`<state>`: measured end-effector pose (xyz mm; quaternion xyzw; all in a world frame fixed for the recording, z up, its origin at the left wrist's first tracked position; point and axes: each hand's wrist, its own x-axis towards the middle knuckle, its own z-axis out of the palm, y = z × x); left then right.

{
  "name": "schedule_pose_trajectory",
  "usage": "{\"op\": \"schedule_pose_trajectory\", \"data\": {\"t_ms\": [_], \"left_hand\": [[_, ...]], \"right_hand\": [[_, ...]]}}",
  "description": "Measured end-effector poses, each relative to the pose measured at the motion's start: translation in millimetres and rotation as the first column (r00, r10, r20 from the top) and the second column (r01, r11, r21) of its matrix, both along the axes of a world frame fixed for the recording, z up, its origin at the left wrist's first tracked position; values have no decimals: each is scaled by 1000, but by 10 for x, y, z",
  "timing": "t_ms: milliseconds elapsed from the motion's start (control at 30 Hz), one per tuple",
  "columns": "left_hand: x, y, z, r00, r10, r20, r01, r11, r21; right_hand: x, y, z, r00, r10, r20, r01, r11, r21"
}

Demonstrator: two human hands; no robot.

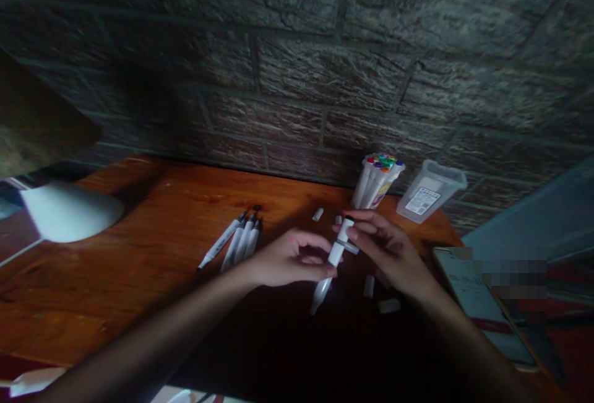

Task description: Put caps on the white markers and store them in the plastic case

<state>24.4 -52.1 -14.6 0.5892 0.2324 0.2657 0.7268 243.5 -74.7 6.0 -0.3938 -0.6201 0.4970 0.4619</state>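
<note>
A white marker (338, 253) slants between my hands, its dark end up and its tapered end down. My left hand (297, 259) is closed around its lower part with thumb and fingers. The fingers of my right hand (387, 245) pinch its upper end near the dark tip. Just behind the marker, a small light cap (351, 247) lies near my right fingers. More loose caps lie about: a white one (318, 214) beyond my hands, another (369, 286) below my right hand, and one with a yellowish end (388, 306) nearer me.
Several white markers (241, 239) lie side by side left of my hands. A tub of colourful-ended markers (378, 183) and a clear labelled container (431, 191) stand near the brick wall (297, 112). A lamp (69, 211) is left; a flat panel with printing (482, 304) lies right on the wooden table (153, 223).
</note>
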Motion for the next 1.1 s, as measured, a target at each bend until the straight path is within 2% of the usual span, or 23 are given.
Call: {"op": "schedule_pose_trajectory", "data": {"t_ms": [100, 167, 233, 300, 367, 467, 533, 600, 700, 800, 867, 900, 933, 967, 1000, 1033, 1100], "left_hand": [[31, -14, 23, 1000, -29, -8, 29, 999, -25], [65, -33, 45, 999, -20, 41, 25, 992, -123], [96, -52, 69, 992, -27, 122, 60, 961, -269], [111, -59, 95, 980, -65, 189, 137, 906, -400], [99, -42, 128, 974, -98, 206, 185, 865, -466], [27, 32, 184, 978, -33, 206, 136, 848, -512], [-42, 91, 220, 979, 58, 197, 60, 837, -543], [-103, 136, 249, 973, 140, 181, -12, 822, -569], [-120, 156, 254, 963, 197, 184, -57, 817, -574], [-26, 129, 170, 966, 197, 165, -73, 826, -559], [58, 98, 71, 978, 199, 58, -143, 850, -508], [88, 84, 19, 974, 225, -21, -211, 872, -442], [107, 72, -27, 954, 283, -104, -301, 902, -309], [112, 62, -63, 928, 321, -188, -347, 930, -124], [107, 53, -83, 910, 316, -267, -309, 948, 68], [97, 43, -89, 882, 330, -336, -250, 933, 259], [79, 17, -63, 808, 376, -453, -89, 839, 537]], "right_hand": [[21, -14, 11, 991, -64, 117, 53, 994, 90], [10, -39, 12, 984, -92, 150, 72, 988, 137], [-31, -73, 16, 985, -81, 155, 55, 985, 166], [-72, -100, 35, 987, -55, 151, 26, 981, 192], [-68, -92, 66, 988, -57, 147, 25, 977, 213], [75, 7, 68, 964, -200, 177, 156, 960, 233], [232, 109, 10, 904, -292, 313, 221, 944, 245], [381, 203, -82, 795, -318, 517, 213, 944, 253], [516, 277, -206, 634, -286, 719, 167, 958, 235], [546, 278, -250, 597, -187, 780, 111, 982, 151], [545, 263, -250, 604, -132, 786, 84, 991, 101], [545, 257, -249, 610, -116, 784, 81, 993, 84], [544, 252, -249, 614, -109, 782, 86, 994, 71], [543, 250, -251, 616, -105, 781, 96, 994, 57], [542, 251, -254, 618, -100, 779, 107, 993, 43], [540, 252, -257, 621, -93, 778, 112, 993, 29], [539, 259, -263, 629, -66, 774, 96, 995, 6]]}}
